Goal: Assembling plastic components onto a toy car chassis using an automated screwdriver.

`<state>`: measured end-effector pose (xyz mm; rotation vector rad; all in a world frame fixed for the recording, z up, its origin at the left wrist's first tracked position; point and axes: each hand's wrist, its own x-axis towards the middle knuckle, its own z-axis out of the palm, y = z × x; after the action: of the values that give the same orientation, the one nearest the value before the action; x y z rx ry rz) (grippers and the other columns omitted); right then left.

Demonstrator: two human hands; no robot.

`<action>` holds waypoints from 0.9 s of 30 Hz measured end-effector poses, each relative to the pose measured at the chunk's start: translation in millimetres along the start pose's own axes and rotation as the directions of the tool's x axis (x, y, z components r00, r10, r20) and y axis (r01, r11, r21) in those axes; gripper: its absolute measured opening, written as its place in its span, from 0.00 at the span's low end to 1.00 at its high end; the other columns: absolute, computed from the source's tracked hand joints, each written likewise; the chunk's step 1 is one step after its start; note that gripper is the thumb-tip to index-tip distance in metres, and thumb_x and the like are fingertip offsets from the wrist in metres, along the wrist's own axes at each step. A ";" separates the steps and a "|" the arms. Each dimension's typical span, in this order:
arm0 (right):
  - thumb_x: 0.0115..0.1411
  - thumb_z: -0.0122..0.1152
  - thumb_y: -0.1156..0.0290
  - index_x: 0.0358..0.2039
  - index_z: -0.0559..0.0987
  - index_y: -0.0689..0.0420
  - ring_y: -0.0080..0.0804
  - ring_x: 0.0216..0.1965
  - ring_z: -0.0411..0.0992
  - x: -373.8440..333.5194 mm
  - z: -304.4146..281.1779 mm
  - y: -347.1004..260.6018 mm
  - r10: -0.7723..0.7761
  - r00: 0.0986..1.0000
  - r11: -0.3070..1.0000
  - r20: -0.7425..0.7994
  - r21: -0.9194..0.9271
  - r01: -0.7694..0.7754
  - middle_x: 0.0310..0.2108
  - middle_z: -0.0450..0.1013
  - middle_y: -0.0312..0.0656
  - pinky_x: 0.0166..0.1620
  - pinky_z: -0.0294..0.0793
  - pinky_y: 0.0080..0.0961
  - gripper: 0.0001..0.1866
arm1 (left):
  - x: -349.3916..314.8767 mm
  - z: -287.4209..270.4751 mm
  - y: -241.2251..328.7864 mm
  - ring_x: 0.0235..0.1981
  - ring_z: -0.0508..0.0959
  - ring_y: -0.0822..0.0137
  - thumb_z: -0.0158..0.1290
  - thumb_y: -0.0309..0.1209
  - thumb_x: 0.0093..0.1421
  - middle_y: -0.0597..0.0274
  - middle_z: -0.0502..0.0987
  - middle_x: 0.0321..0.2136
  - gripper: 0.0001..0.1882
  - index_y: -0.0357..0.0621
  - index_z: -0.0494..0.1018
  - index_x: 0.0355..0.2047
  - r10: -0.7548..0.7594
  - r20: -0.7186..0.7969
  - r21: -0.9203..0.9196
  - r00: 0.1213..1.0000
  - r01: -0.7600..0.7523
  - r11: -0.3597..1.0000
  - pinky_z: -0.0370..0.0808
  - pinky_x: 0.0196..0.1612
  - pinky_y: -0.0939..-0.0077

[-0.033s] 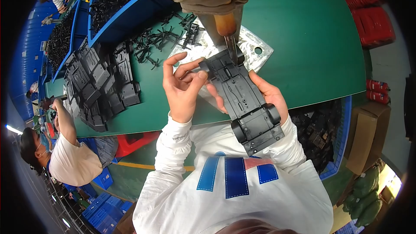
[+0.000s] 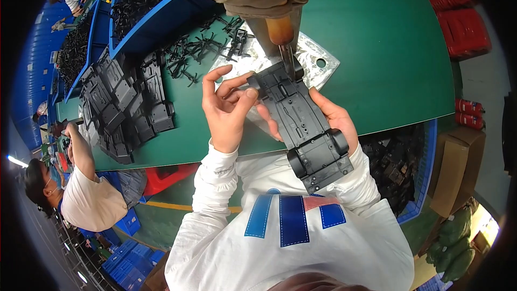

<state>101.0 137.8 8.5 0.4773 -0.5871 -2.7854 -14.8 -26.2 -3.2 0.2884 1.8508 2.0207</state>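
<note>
Leftmost on the green tabletop [image 2: 388, 54] lies an overlapping pile of flat black moulded-plastic plates [image 2: 124, 97], with a blue plastic bin of small dark parts [image 2: 156, 23] beyond it. Next come loose, spindly black plastic pieces [image 2: 186, 56], scattered between bin and hands. The bare left hand [image 2: 223, 113] stands palm inward beside the far left corner of a long black moulded-plastic chassis [image 2: 296, 116]; its forefinger is raised, the other fingers half curled, and whether the fingertips pinch anything cannot be told. The chassis is held tilted above the table's near edge, its long axis running obliquely from far left to near right. At its far end, the metal prongs of an amber-handled, cloth-wrapped tool [image 2: 280, 31] point down over the right corner, in front of a silvery foil-like sheet [image 2: 318, 51]; contact is unclear. Thus the left hand is the nearer to that end, across the chassis's width from the prongs. The bare right hand [image 2: 339, 124] grasps the chassis from beneath, thumb along the right edge, fingertips emerging at the left.
</note>
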 end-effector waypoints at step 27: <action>0.75 0.31 0.52 0.69 0.54 0.68 0.56 0.65 0.63 0.8 1.1 0.8 -0.019 1.000 0.999 0.006 -0.048 0.019 0.65 0.59 0.66 0.64 0.68 0.48 0.34 | 1.3 -1.7 -2.1 0.34 0.81 0.69 0.60 0.19 0.58 0.42 0.78 0.46 0.29 0.37 0.58 0.57 0.004 0.005 -0.040 1.000 -0.003 0.999 0.80 0.41 0.74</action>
<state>100.0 137.2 9.6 0.4676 -0.5187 -2.8129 -16.3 -27.1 -5.6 0.2854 1.8059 2.0548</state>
